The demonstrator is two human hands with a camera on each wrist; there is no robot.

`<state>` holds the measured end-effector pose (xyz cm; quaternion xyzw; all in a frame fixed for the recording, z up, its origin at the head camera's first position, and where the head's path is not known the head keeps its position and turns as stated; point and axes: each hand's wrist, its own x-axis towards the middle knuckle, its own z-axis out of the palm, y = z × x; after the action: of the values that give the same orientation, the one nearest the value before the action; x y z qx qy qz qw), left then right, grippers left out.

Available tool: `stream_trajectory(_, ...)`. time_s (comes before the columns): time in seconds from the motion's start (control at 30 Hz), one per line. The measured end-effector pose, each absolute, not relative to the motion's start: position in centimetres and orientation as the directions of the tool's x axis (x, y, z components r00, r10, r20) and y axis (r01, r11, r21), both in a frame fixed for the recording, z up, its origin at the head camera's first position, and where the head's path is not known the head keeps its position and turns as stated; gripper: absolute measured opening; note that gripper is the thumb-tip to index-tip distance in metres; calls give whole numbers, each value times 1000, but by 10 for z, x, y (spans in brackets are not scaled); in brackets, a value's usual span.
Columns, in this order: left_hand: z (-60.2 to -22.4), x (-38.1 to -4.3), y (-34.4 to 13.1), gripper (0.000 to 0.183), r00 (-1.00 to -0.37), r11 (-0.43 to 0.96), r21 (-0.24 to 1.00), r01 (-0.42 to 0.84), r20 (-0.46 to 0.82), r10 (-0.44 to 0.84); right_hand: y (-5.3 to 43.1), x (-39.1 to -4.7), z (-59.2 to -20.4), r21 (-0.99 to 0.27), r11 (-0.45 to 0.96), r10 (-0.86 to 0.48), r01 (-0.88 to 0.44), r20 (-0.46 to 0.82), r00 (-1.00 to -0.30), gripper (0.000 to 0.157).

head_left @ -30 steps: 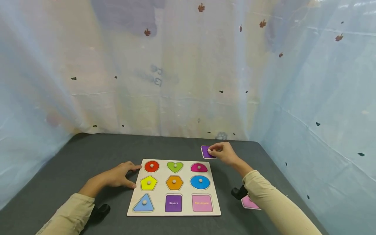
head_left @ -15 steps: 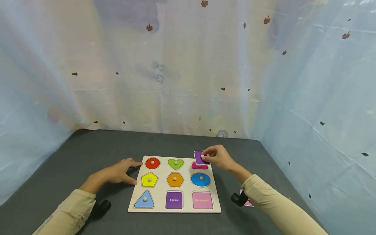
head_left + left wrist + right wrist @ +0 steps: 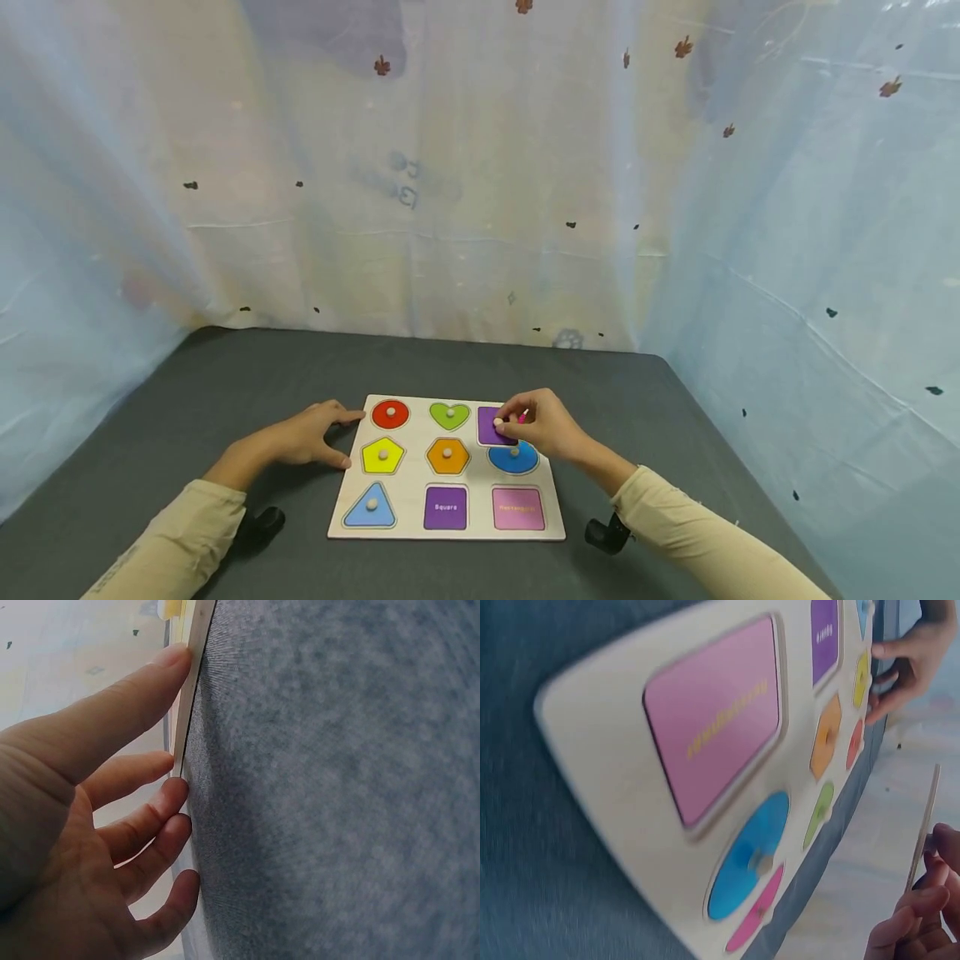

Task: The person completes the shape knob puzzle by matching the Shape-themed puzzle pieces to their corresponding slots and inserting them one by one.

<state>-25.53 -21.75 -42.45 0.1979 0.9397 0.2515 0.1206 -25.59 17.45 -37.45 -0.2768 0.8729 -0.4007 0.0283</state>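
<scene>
My right hand [image 3: 543, 423] pinches the small knob of a purple square puzzle piece [image 3: 487, 427] over the back right part of a wooden shape board [image 3: 416, 468]. In the right wrist view the raised piece [image 3: 924, 832] shows edge-on, apart from the board. The piece and hand hide most of the magenta half circle [image 3: 756, 919] in the head view. Thumb and index fingertip of my left hand [image 3: 303, 435] touch the board's left edge, the other fingers loosely bent [image 3: 161, 847]. Bare recesses marked Square [image 3: 446, 508] and Rectangular [image 3: 517, 509] lie in the front row.
Seated knobbed pieces include a red circle [image 3: 391, 415], green heart [image 3: 449, 417], yellow pentagon [image 3: 382, 456], orange hexagon [image 3: 447, 457], blue oval [image 3: 512, 458] and light blue triangle [image 3: 371, 507]. A dark grey cloth [image 3: 247, 367] covers the table, with a pale curtain [image 3: 450, 275] around it.
My right hand has carried the purple square piece from beyond the board's back right corner leftward and nearer, over the board. The pink piece at right has gone behind my sleeve. My left hand stays put.
</scene>
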Motion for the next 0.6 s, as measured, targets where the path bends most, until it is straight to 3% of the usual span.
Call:
stream_trajectory(0.33, -424, -252, -217, 85, -893, 794, 529, 298, -139, 428, 157, -239, -388, -757, 437, -580, -487, 177, -795, 8)
stream_trajectory(0.6, -422, -253, -216, 86, -901, 807, 524, 273, -156, 405, 140, -226, -394, -788, 443, -576, -427, 115, -810, 8)
